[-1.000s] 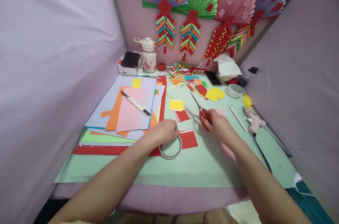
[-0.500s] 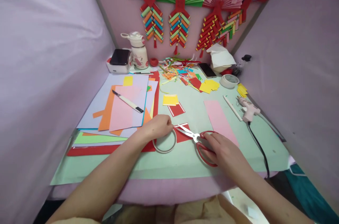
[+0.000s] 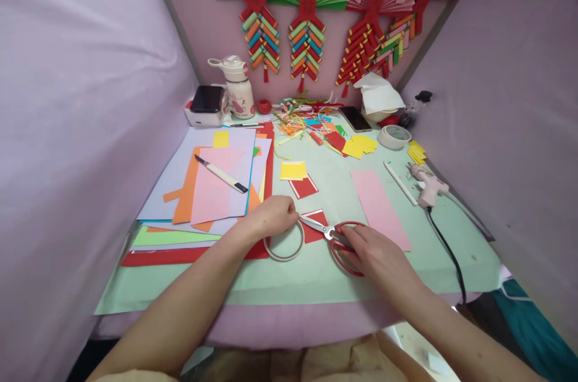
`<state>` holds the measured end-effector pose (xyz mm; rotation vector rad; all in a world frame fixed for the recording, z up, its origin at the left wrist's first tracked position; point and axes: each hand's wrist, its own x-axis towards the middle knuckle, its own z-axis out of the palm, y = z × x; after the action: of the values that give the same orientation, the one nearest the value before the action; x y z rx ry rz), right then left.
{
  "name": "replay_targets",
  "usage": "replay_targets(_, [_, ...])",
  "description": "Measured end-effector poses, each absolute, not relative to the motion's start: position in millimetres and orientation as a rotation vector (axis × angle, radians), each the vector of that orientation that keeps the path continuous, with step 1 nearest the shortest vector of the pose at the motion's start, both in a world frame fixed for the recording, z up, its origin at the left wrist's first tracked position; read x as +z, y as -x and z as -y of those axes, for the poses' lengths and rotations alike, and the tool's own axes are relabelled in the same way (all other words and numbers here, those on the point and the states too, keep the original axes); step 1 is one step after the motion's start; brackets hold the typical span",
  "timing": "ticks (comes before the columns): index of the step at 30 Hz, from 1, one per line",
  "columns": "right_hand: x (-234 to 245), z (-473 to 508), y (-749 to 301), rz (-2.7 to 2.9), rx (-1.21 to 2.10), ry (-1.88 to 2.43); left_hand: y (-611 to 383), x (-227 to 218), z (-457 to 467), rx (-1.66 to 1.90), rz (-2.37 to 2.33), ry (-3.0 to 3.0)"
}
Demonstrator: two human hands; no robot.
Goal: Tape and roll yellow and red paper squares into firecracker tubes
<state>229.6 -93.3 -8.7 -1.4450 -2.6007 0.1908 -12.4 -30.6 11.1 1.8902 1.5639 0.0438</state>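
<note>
My right hand (image 3: pixel 372 252) grips the red-handled scissors (image 3: pixel 336 234) low over the green mat; their blades point left at a small red paper square (image 3: pixel 315 227). My left hand (image 3: pixel 271 216) is curled, its fingertips pinched at the upper rim of a white tape ring (image 3: pixel 283 242) just left of that square. What the pinch holds, if anything, is too small to make out. A pink paper strip (image 3: pixel 380 209) lies to the right of the scissors.
A stack of coloured sheets (image 3: pixel 212 189) with a utility knife (image 3: pixel 221 174) on top fills the left. Yellow and red squares (image 3: pixel 298 177), paper scraps (image 3: pixel 316 123), a tape roll (image 3: pixel 394 136), a phone (image 3: pixel 356 119) and a corded glue gun (image 3: pixel 427 186) lie beyond and right.
My right hand carried the scissors from the mid-table down and left to the red square beside the tape ring. The pink strip it covered now lies bare. My left hand stayed put.
</note>
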Motion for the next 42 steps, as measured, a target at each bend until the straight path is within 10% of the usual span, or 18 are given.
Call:
replay_targets(25, [0.8,91.7,-238.6,2.47,0.475,1.485,36.2,39.9,27.6,0.103,-1.513,-1.752])
replay_targets(42, [-15.8,2.4,-197.5,2.184,-0.023,1.645,38.8,21.7,14.6,0.639,-1.354,-1.198])
